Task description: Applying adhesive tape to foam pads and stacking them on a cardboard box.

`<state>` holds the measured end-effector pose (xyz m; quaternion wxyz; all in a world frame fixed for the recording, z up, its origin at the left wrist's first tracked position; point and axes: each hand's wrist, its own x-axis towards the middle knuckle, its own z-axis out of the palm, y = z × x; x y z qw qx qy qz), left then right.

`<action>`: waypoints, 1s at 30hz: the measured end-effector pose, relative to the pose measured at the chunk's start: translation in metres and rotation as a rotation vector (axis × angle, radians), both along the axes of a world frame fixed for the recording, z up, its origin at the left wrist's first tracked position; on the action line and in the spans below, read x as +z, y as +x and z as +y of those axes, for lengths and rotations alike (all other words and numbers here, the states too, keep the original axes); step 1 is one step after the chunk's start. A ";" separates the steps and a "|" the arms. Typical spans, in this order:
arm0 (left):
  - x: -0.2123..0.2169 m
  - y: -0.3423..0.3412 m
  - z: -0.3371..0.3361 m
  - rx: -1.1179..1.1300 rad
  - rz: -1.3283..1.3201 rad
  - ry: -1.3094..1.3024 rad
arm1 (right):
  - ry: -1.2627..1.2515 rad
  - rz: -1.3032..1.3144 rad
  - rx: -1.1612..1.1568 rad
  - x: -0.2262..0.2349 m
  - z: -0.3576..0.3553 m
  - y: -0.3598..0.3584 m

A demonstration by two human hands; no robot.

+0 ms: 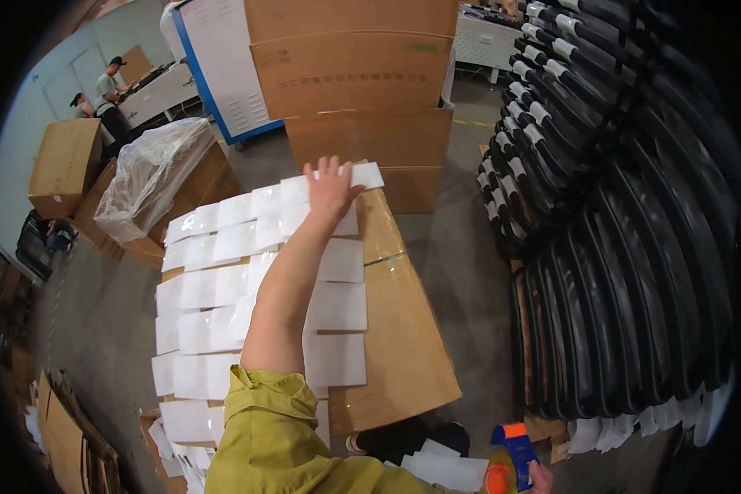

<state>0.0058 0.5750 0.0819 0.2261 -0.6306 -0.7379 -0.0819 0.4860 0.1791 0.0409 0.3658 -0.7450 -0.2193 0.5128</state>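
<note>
My left hand (332, 196) lies palm down with its fingers spread on a white foam sheet (369, 175) at the far edge of a cardboard box (399, 346). Several rows of overlapping white foam sheets (191, 332) cover the box's left and middle; my forearm hides some of them. At the lower right, my right hand (541, 477) grips a blue and orange tape dispenser (516, 454). Only part of that hand shows. A few loose white sheets (446, 471) sit beside the dispenser, close to my body.
Tall cardboard cartons (362, 82) stand just beyond the box. Stacked black curved frames (609, 305) with white wraps rise on the right. A plastic-draped carton (160, 177) is at the left. Two people (107, 90) work at a far-left bench. Flattened cardboard (70, 436) leans at lower left.
</note>
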 end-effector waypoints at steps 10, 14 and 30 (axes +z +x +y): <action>0.045 0.194 -0.262 -1.169 -0.423 -0.749 | 0.285 0.262 -0.053 0.016 -0.048 -0.016; -0.028 0.228 -0.361 -1.216 -0.143 -0.940 | 0.371 0.253 -0.068 0.003 -0.075 -0.008; -0.071 0.193 -0.453 -1.088 -0.321 -0.399 | 0.436 0.387 -0.020 0.000 -0.134 0.007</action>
